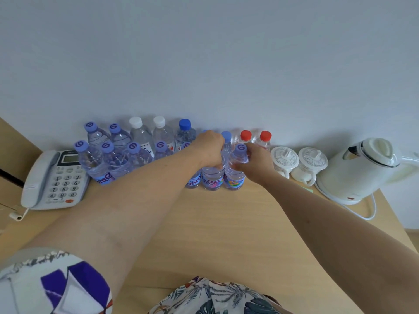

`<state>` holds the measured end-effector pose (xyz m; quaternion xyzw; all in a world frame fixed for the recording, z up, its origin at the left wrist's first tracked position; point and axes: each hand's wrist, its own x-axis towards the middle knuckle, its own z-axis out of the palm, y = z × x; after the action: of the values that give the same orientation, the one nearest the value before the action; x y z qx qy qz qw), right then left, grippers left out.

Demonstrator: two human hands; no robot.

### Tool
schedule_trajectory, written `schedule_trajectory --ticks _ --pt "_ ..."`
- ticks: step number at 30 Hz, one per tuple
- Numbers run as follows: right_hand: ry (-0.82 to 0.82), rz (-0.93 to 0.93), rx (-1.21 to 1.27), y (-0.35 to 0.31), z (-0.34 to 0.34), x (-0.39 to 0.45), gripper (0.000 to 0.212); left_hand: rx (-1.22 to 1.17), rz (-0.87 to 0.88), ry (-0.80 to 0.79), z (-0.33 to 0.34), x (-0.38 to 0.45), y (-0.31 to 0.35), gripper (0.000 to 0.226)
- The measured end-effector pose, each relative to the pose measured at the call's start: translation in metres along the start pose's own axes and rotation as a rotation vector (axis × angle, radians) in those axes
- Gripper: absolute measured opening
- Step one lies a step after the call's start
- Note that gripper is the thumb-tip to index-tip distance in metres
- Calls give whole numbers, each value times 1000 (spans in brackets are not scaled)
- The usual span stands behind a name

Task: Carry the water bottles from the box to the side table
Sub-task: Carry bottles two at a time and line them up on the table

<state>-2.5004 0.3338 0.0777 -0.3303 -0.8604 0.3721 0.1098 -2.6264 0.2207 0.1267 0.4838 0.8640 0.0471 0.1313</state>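
Both arms reach over the desk (pixel 226 223): left hand (pixel 209 149) grips one bottle (pixel 212 175), right hand (pixel 255 158) pinches another bottle (pixel 234 175).

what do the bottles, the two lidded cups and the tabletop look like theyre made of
Clear water bottles: thin transparent plastic, glossy; you see through them, with ribbed walls and plastic screw caps.
Two white lidded cups: probably glazed ceramic; smooth shine and embossed lids, though plastic cannot be excluded.
Pale tan tabletop: wood or wood-look laminate, matte, with faint grain.
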Motion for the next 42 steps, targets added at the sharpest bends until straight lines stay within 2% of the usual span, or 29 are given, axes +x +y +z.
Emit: schedule_trajectory --ticks 4,7,10,12,15,19,21,24,29,33,37,42 --pt "-12 -14 53 2 -1 -2 35 -7 -15 4 1 1 1 36" --pt "-32 -17 84 1 1 0 41 8 -25 -3 0 2 2 38" --pt "14 9 4 0 3 -1 54 14 -35 1 0 1 3 39" --pt "56 9 -57 -2 2 -2 48 16 -38 3 0 0 3 41" --pt "6 -27 -71 -3 -2 1 39 22 -28 0 -2 1 3 40" --pt "-82 -47 -89 -3 -8 2 49 35 -21 -17 -2 2 4 37" --pt "-59 -23 -109 -4 -7 1 53 34 -41 -3 -1 2 2 45" --pt "12 12 -119 -3 -5 1 46 1 -86 45 4 3 -2 50" --pt "-18 -39 -71 -4 -5 1 33 4 -101 44 3 4 3 51" --pt "-73 -60 -73 -6 -7 2 30 -36 -109 -8 -2 3 -4 39" --pt "-137 -51 -81 -3 -10 3 43 -32 -82 10 -1 1 -7 25" --pt "-23 -65 -68 -4 -9 1 35 19 -77 38 -1 3 -1 46"
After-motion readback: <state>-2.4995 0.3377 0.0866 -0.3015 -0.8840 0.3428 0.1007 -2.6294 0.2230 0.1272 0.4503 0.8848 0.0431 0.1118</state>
